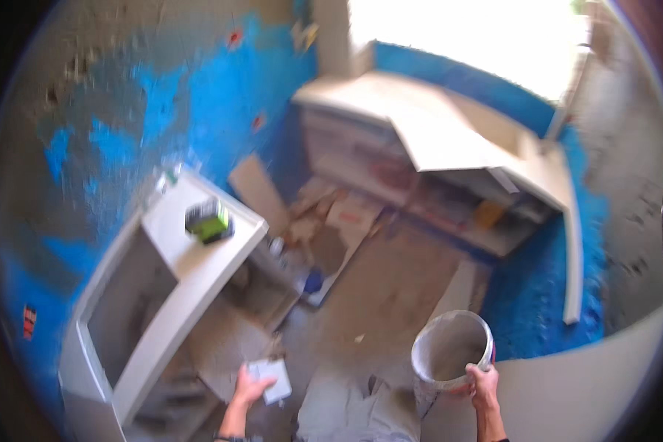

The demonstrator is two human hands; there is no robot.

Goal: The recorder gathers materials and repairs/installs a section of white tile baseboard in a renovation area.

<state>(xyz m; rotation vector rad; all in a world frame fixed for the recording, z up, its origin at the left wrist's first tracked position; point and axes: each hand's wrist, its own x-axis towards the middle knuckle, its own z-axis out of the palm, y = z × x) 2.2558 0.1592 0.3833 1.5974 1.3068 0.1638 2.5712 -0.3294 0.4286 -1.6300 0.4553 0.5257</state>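
Observation:
My left hand [247, 388] is closed on a small white square tile-like piece [271, 381], its thumb lying over the near face. At the right, my right hand [484, 386] grips the rim of a bucket [425, 358] and tilts it slightly. Greyish-brown stuff, perhaps mortar, lies inside the bucket, and its outside is smeared pale. The bucket hangs close to my right leg, beside a pale curved panel. Everything is somewhat blurred by motion, so the piece's exact kind is hard to make out.
On a white partition top [171, 243] at the left sits a black and green device [209, 222]. Scraps and boards [333, 243] litter the floor near the blue wall [228, 88]. A white counter [361, 96] runs under the window, with a loose panel [442, 140] jutting out.

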